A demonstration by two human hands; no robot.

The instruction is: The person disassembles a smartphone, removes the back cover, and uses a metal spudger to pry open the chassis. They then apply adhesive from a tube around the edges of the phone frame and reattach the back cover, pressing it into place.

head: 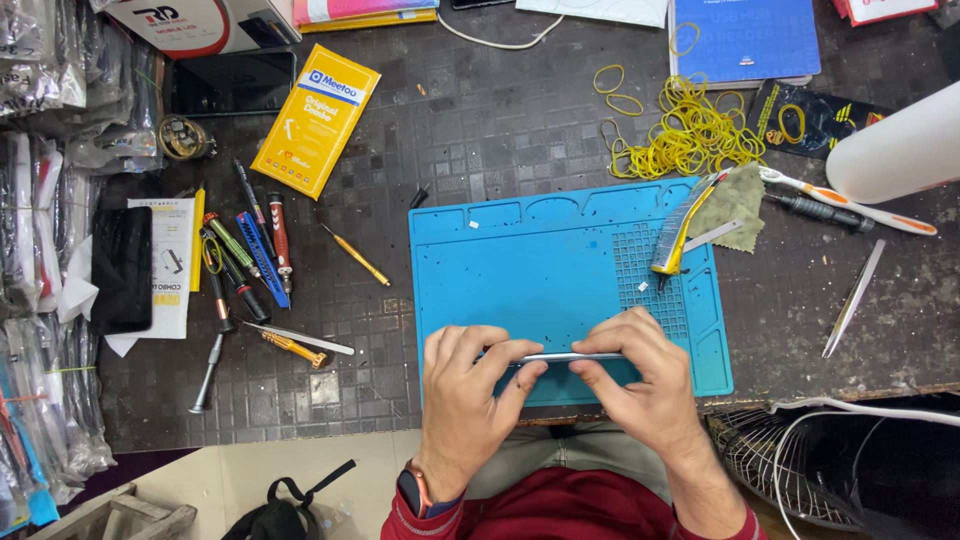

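Observation:
Both my hands hold a thin silver phone [565,357] edge-on over the near edge of a blue silicone work mat [530,265]. My left hand [467,392] grips its left end, with fingers curled over the top. My right hand [640,375] pinches its right end between thumb and fingers. The phone's face is hidden from view. On the mat's right side lies a yellow-handled brush [677,232].
Screwdrivers and pry tools [245,265] lie scattered left of the mat, beside a black phone [121,268] on paper. A yellow packet [316,118], yellow rubber bands [685,130], a green cloth [735,203], tweezers [852,298] and a white roll [895,150] surround the mat.

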